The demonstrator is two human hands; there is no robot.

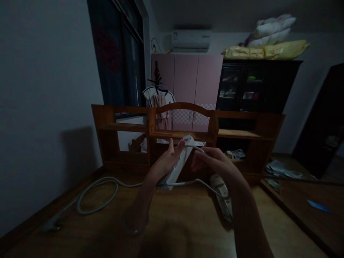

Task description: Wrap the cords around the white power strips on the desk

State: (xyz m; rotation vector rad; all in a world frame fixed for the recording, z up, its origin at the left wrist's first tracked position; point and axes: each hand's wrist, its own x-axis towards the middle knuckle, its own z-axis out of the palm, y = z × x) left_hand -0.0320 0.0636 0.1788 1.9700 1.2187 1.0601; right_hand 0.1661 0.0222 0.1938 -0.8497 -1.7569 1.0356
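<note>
"One white power strip [179, 166], by the look of it. How is it held?"

"The left grip [168, 159] is clamped round it, and the strip slants through that grip, far end raised. Just to its right, the right grip [212, 160] is drawn together, pinching the white cord [197, 180] as far as I can tell in this dimness."

"Which step would you call that?"

"I'd judge the cord is being wound about the strip. One stretch spans from the left grip to the right one; another leaves the strip's near end and bends off below the right grip, toward the right forearm [247, 211]."

"And the slack?"

"A loose loop [98, 208] lies on the wooden surface [174, 215], left of and below the left grip, trailing to what may be a plug [55, 227]."

"Something's under the right grip too."

"A second power strip [217, 183], partly hidden, with cord seemingly wrapped on it."

"What does the next move call for?"

"My guess: a steady left grip, the right one holding the cord taut, and that loop running free without snagging."
</note>
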